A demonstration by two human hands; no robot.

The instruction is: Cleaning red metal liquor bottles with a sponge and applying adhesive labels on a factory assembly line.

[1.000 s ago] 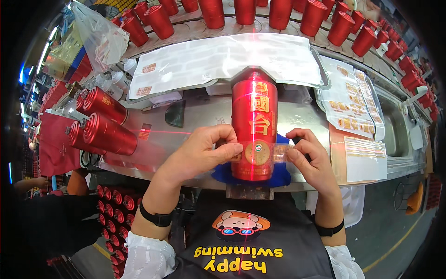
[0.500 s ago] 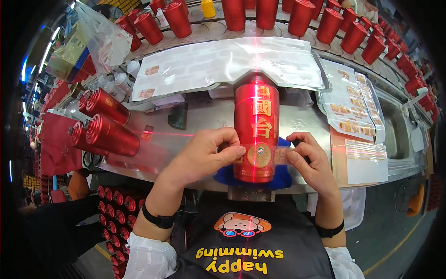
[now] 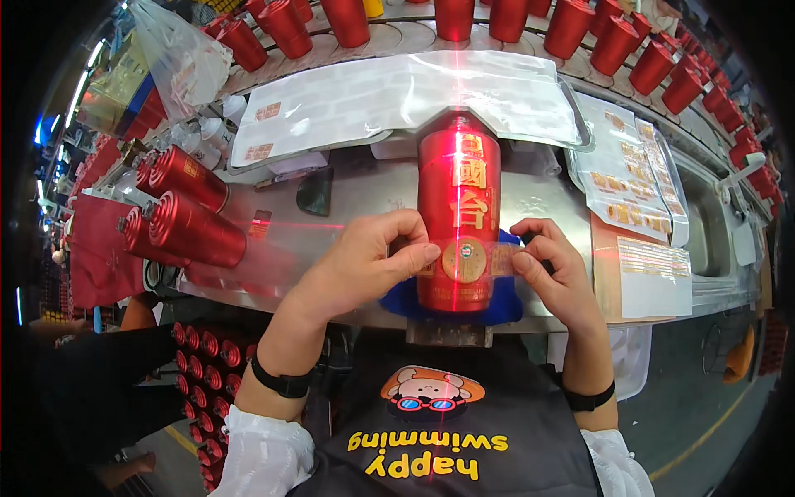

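Note:
A red bottle (image 3: 458, 195) with gold characters and a round gold emblem leans on a dark support in front of me, its base over a blue cloth (image 3: 397, 302). Across its lower part runs a clear strip sticker (image 3: 502, 259) with gold print. My left hand (image 3: 377, 258) pinches the strip's left end between thumb and forefinger, close to the bottle's side. The right end is pinched by my right hand (image 3: 556, 273), with the other fingers curled. How firmly the strip's middle touches the bottle cannot be told.
Sticker sheets (image 3: 625, 178) lie on the right beside a sink (image 3: 708, 240). A large white sheet (image 3: 397, 99) covers the ledge ahead. Several red bottles (image 3: 199, 228) lie tilted at left; more stand on the curved conveyor (image 3: 397, 40). A dark flat piece (image 3: 315, 192) lies on the metal table.
The bottle and both hands appear slightly higher in the picture as the view shifts. Both hands keep their pinch on the strip. The conveyor bottles have moved to the right.

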